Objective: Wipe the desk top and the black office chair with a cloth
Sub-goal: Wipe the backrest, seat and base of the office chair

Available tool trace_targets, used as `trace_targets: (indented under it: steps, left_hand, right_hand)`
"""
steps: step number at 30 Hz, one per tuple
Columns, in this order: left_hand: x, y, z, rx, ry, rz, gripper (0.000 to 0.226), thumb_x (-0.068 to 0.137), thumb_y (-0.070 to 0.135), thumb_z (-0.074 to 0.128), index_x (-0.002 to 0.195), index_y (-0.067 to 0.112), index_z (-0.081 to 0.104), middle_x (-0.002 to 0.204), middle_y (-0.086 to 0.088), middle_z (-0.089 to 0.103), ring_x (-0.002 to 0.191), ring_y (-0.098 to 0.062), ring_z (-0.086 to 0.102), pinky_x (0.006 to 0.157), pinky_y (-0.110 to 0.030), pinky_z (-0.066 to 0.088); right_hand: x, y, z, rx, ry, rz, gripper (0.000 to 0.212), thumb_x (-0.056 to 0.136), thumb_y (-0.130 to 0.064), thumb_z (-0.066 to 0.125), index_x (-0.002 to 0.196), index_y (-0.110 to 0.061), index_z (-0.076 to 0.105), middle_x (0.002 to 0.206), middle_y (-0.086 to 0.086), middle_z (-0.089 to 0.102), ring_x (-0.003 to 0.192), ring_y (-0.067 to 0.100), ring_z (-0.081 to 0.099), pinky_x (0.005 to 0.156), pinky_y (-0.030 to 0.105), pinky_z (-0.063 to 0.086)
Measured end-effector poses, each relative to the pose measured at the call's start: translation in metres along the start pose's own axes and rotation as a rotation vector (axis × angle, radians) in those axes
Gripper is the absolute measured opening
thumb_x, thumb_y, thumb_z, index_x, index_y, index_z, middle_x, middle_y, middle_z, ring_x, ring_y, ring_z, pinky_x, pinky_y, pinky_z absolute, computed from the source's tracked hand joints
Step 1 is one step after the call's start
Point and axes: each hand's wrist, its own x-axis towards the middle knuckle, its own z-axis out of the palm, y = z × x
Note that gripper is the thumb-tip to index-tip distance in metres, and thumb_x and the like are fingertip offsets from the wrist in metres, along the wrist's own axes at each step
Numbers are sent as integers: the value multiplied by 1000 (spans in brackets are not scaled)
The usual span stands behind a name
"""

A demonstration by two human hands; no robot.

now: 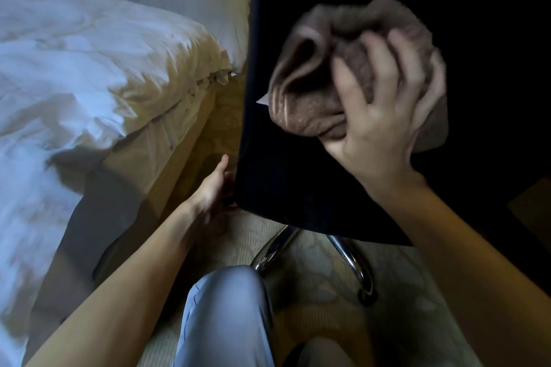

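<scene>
The person kneels on the pale patterned carpet (313, 286) before the black office chair (298, 173), whose broad dark padded panel fills the upper right of the view. The right hand (384, 104) presses a bunched brown terry cloth (310, 74) against that panel, near its left edge. Its fingers (399, 56) spread wide and curl over the top of the cloth, and the thumb hooks under the bundle, so the cloth is gripped. The hand and the cloth are blurred.

The left hand (213, 188) sits at the lower left corner of the chair panel, the thumb lying up along the edge. The other fingers go behind the corner into shadow, and I cannot tell whether they grasp it.

Under the panel, curved chrome legs (348, 253) reach to a dark caster. One knee in light blue-grey trousers (226, 307) is just beside them. A bed with a rumpled white duvet (89, 53) stands to the left, near the chair.
</scene>
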Motion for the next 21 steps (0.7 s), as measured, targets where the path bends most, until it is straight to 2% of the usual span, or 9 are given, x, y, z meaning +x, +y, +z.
trace_targets:
  steps: [2,4,6,9,11,13,15,18,21]
  left_hand:
    - [3,-8,-1,-57,28,16,73,101,72,28,109,12,68,116,-14,67,107,-32,61,98,-46,48]
    - [7,-11,-1,-87,53,48,75,100,74,28,118,13,67,117,-7,71,110,-26,65,103,-48,48]
    - [10,-12,-3,-114,56,57,73,98,75,29,119,18,69,108,-3,78,104,-24,72,92,-44,53]
    - [14,-20,-8,-147,37,39,71,97,77,30,111,20,71,104,-5,80,95,-25,77,72,-38,59]
    - [14,-21,-10,-140,36,50,71,99,75,30,108,19,73,105,-6,79,93,-26,78,65,-33,60]
    - [9,-15,-2,-125,92,46,69,103,68,29,104,14,71,100,-9,78,86,-25,76,69,-34,54]
    - [-1,-6,10,-92,272,113,57,108,53,33,99,9,68,98,-10,74,78,-20,70,71,-34,49]
    - [-17,19,25,14,591,463,44,101,53,46,116,14,59,124,-13,64,111,-26,61,102,-40,46]
    - [-38,50,44,119,565,829,50,94,62,49,125,22,54,130,-6,60,125,-22,54,113,-43,41]
  right_hand:
    - [-26,-16,15,21,-42,11,33,84,-35,68,116,-26,65,141,9,59,135,30,45,108,62,29]
    - [-62,-34,29,102,-141,-80,40,73,-27,71,113,-28,67,139,5,57,133,27,43,108,58,23]
    - [-107,-55,37,168,-330,-231,46,65,-27,69,111,-27,72,135,2,62,131,24,43,109,54,21]
    - [-191,-72,38,203,-603,-472,32,78,-25,55,103,-27,75,128,1,69,128,21,51,108,53,26]
    - [-228,-70,36,167,-743,-661,21,80,-30,65,99,-30,74,128,0,68,127,19,58,107,54,30]
    - [-238,-64,31,124,-841,-782,23,72,-36,77,95,-31,74,123,-2,69,124,18,59,106,55,31]
    - [-234,-60,26,210,-862,-813,33,67,-33,81,99,-32,73,120,-3,65,123,21,56,105,56,32]
    - [-206,-52,14,358,-811,-699,51,63,-24,83,112,-30,68,128,-2,61,125,25,52,98,54,40]
    - [-157,-35,-6,372,-601,-476,55,62,-18,81,116,-26,70,132,4,64,125,27,55,96,54,41]
